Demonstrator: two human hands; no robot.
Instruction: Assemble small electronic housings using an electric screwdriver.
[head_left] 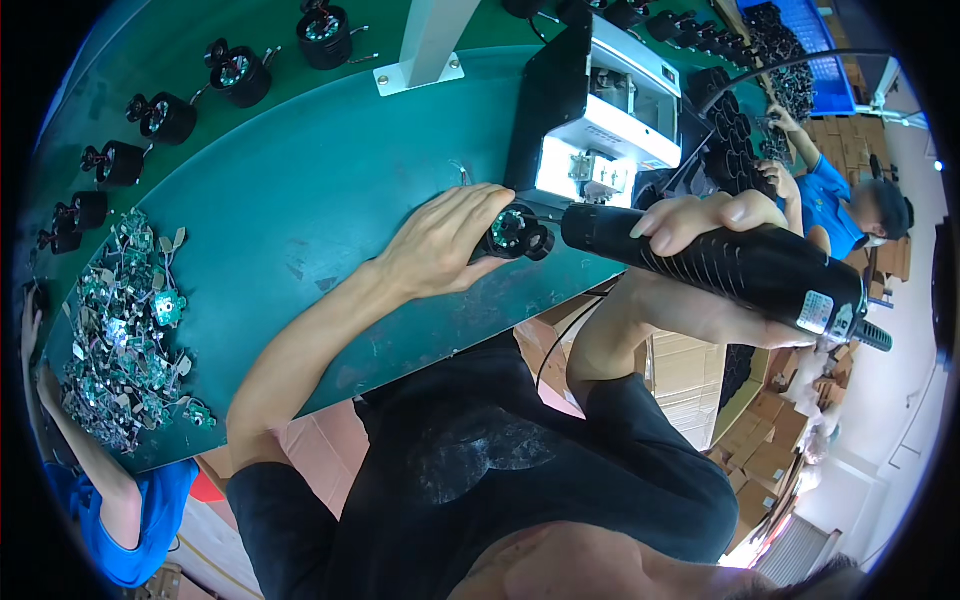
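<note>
My left hand point(438, 240) is wrapped around a black round housing point(494, 240) just over the green bench. A green circuit board point(508, 229) shows in its open end, which faces right. Beside it a small black round part point(540, 242) sticks out. My right hand point(680, 308) grips a black electric screwdriver point(735, 265), held nearly level with its nose toward the housing. The thin bit point(545, 217) reaches to the housing's edge; whether it touches a screw is too small to tell. A small wired piece point(462, 173) lies beyond my left hand.
A black-and-white box-shaped machine point(625, 135), lit inside, stands just beyond the screwdriver. Boards with wires point(125, 330) are heaped at left. Black housings point(240, 78) line the far belt. A metal post point(430, 50) rises at the back. People in blue work at left and right.
</note>
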